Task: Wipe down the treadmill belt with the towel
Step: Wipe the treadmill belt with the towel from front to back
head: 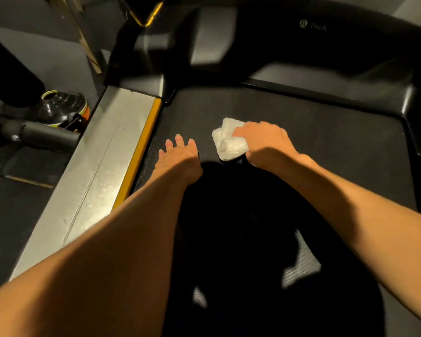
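Observation:
The dark treadmill belt (326,147) fills the middle of the head view. A bunched white towel (229,139) lies on the belt near its front end. My right hand (265,139) grips the towel from the right, fingers curled over it and pressing it down. My left hand (179,153) rests flat on the belt just left of the towel, fingers spread and straight, holding nothing. A dark shadow of my body covers the belt below my arms.
A silver side rail (102,166) with a yellow edge strip (141,152) runs along the belt's left. The black motor cover (301,45) rises ahead. A black corner piece (418,122) bounds the right. Other gym equipment (46,122) stands on the floor at left.

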Tool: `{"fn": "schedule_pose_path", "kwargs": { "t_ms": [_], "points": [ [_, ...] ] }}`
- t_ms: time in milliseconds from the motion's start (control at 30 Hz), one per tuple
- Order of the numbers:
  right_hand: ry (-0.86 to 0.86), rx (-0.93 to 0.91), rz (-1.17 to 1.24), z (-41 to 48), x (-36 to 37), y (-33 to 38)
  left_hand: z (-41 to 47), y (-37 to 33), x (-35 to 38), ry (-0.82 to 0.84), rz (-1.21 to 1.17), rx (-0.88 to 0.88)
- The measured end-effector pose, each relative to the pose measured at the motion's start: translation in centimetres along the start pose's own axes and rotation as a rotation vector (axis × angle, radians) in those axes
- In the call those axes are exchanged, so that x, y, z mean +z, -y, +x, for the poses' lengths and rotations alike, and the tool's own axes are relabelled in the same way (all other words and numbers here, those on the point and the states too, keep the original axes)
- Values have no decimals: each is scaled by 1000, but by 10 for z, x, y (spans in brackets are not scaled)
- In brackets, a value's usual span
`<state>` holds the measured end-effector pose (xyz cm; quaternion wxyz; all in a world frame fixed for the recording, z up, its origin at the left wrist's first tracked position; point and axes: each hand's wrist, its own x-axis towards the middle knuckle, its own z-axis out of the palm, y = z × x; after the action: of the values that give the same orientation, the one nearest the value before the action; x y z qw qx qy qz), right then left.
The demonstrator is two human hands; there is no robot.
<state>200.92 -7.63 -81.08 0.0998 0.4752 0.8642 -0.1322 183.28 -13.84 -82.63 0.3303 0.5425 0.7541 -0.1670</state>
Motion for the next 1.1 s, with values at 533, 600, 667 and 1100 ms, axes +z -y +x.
{"fn": "schedule_pose_path", "kwargs": {
  "t_ms": [533, 600, 667, 1100],
  "points": [
    [-182, 249, 77, -4, -7, -41, -10, -11, 9, -37, -32, -40],
    [-317, 336, 88, 9, -13, -69, -8, -9, 7, -47, -49, -32],
    [-301, 412, 107, 22, -17, -76, -9, -8, 3, -40, -65, -14],
    [-291, 380, 98, 4, -4, -77, -13, -9, 13, -148, 0, -4]
  ]
}}
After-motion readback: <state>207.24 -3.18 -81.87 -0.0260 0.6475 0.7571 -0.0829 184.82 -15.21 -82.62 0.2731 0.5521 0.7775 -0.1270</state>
